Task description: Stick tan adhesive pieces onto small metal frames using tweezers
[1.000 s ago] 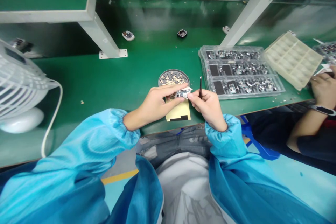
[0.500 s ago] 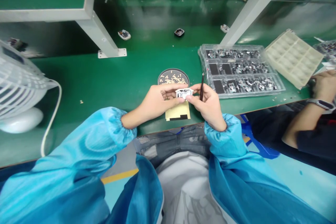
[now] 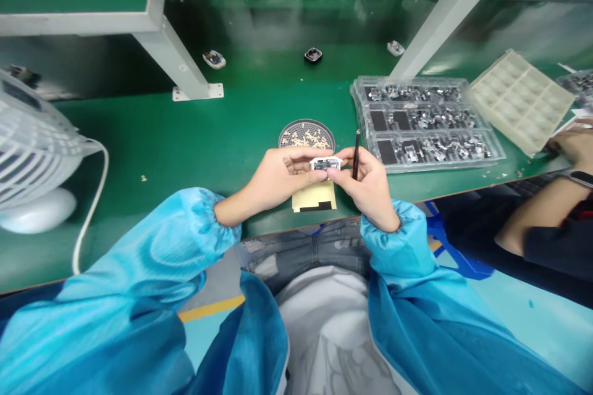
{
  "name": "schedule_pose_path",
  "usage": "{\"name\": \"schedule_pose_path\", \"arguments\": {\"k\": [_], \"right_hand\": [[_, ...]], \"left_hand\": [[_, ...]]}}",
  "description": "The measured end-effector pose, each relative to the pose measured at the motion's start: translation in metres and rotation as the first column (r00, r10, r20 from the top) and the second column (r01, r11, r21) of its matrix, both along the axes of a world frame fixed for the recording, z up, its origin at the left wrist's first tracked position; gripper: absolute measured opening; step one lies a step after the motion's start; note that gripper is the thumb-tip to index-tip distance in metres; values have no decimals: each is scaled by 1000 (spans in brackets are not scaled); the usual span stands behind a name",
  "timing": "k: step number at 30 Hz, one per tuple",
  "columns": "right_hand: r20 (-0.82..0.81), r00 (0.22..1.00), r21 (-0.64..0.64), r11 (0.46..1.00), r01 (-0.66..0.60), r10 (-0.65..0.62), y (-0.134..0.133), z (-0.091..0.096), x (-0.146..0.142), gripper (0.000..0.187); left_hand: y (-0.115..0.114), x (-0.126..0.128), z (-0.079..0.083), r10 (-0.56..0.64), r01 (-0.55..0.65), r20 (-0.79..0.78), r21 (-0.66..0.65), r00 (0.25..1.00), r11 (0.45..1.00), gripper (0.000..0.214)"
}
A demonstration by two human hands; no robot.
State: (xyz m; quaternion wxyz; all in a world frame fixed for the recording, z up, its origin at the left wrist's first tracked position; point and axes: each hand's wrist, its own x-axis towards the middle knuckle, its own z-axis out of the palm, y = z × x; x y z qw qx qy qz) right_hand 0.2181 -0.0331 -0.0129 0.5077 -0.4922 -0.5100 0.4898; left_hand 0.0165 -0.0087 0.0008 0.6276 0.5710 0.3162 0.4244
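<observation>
Between both hands is a small white watch-like case point(image 3: 325, 164) with electronic parts showing inside. My left hand point(image 3: 278, 178) grips its left side between thumb and fingers. The fingertips of my right hand point(image 3: 368, 182) close on its right side. A dark slim tool point(image 3: 356, 154), perhaps tweezers, stands upright among the right fingers, its pale tip pointing away from me. Just under the hands lies a yellow pad point(image 3: 308, 199) with a black strip at its near edge. Right behind them sits a round grey perforated dish point(image 3: 288, 126) of small beige pieces.
To the right lie a clear compartment tray point(image 3: 426, 166) of small electronic parts and a cream tray point(image 3: 521, 102). A co-worker's arm point(image 3: 537, 203) is beyond. Several cases like the black one point(image 3: 313, 55) lie at the back. A white fan point(image 3: 32, 148) stands left; a shelf post point(image 3: 183, 62) rises nearby.
The white case has tilted a little in my fingers, showing more of its dark inside. Cases at the back have slid slightly left. The co-worker's hand has shifted.
</observation>
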Motion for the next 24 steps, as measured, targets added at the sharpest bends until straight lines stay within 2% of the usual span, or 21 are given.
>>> {"name": "schedule_pose_path", "arguments": {"k": [6, 9, 12, 20, 22, 24], "right_hand": [[87, 995, -47, 998, -46, 50, -3, 1, 0, 44], [127, 992, -36, 999, -14, 19, -4, 1, 1, 40], [148, 989, -12, 1000, 2, 0, -5, 0, 1, 37], [95, 995, -17, 1000, -7, 9, -7, -1, 0, 42], [98, 995, -22, 1000, -3, 6, -6, 0, 0, 42], [131, 991, -22, 1000, 7, -4, -5, 0, 0, 41]], "left_hand": [[2, 1, -3, 53, -37, -72, 206, 996, 978, 30], [0, 3, -3, 42, -18, -150, 154, 988, 988, 37], [-4, 4, -2, 19, 5, -227, 105, 974, 994, 33], [-11, 7, -2, 161, -96, -258, 250, 953, 964, 25], [-11, 8, -1, 180, -116, -254, 245, 950, 962, 23], [-10, 9, 0, 152, -109, -240, 183, 959, 977, 25]]}}
